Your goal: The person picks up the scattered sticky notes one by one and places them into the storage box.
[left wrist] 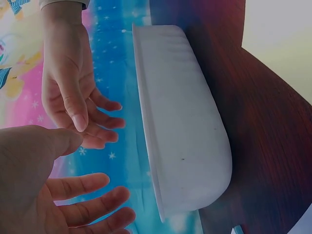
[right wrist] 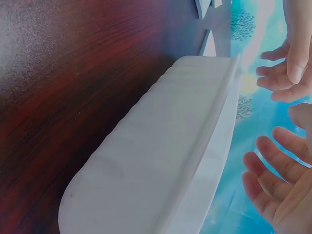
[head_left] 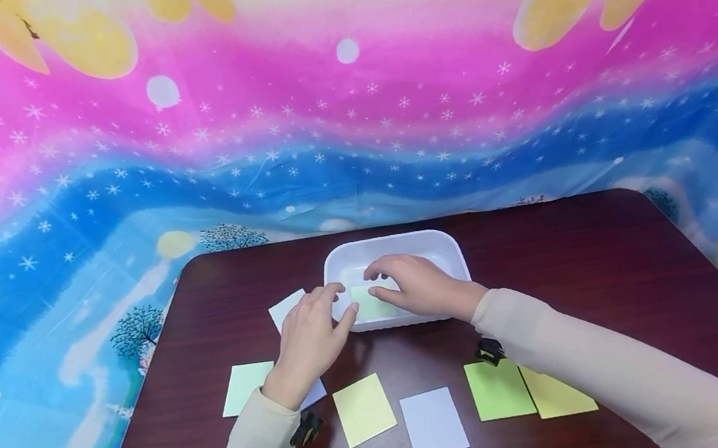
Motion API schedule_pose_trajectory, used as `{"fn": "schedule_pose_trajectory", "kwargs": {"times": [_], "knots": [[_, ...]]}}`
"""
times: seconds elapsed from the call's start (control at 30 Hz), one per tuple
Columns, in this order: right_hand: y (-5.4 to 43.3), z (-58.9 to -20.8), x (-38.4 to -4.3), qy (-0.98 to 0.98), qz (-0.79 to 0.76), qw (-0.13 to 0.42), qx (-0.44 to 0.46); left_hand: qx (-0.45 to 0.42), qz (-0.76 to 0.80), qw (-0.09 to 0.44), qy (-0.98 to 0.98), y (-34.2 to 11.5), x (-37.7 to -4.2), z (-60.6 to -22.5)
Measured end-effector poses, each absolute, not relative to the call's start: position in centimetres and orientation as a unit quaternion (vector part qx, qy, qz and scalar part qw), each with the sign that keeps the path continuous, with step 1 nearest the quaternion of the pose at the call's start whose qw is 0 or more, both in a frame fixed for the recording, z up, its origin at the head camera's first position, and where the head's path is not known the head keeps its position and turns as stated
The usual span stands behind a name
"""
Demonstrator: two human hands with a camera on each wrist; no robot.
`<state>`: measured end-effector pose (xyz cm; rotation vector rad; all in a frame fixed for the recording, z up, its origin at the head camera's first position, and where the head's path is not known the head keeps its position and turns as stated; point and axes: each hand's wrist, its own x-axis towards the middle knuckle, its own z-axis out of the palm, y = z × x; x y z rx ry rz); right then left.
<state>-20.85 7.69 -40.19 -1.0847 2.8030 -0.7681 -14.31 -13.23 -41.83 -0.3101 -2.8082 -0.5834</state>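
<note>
A white plastic tub (head_left: 445, 243) stands near the table's far edge, with a pale green sticky note pad (head_left: 369, 306) lying inside it. Over the tub is my right hand (head_left: 419, 284), its fingers loosely bent and holding nothing. My left hand (head_left: 309, 338) hovers at the tub's left front corner, fingers spread and relaxed, also with nothing in them. In the left wrist view both hands are above the rim, beside the tub's outer wall (left wrist: 180, 112). The right wrist view shows a gap between the fingers and the tub wall (right wrist: 156, 136).
Left of the tub lies a white pad (head_left: 284, 308). Along the front are a mint pad (head_left: 243, 389), a lavender pad (head_left: 315, 394) partly behind my left wrist, a yellow pad (head_left: 365, 410), another lavender pad (head_left: 434, 424), a green pad (head_left: 499, 392) and a darker yellow pad (head_left: 558, 394).
</note>
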Motion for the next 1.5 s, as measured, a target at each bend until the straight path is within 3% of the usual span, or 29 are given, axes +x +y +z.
{"fn": "schedule_pose_trajectory", "kwargs": {"times": [0.97,1.5], "knots": [[9.5,-39.6,-17.7,0.890,-0.244,-0.042,-0.383,-0.141,-0.196,0.132,-0.961,-12.5,-13.0,-41.8],[10.1,-40.2,-16.4,0.886,-0.261,-0.045,-0.381,-0.144,-0.202,0.139,-0.959,-12.5,-11.8,-41.9]]}}
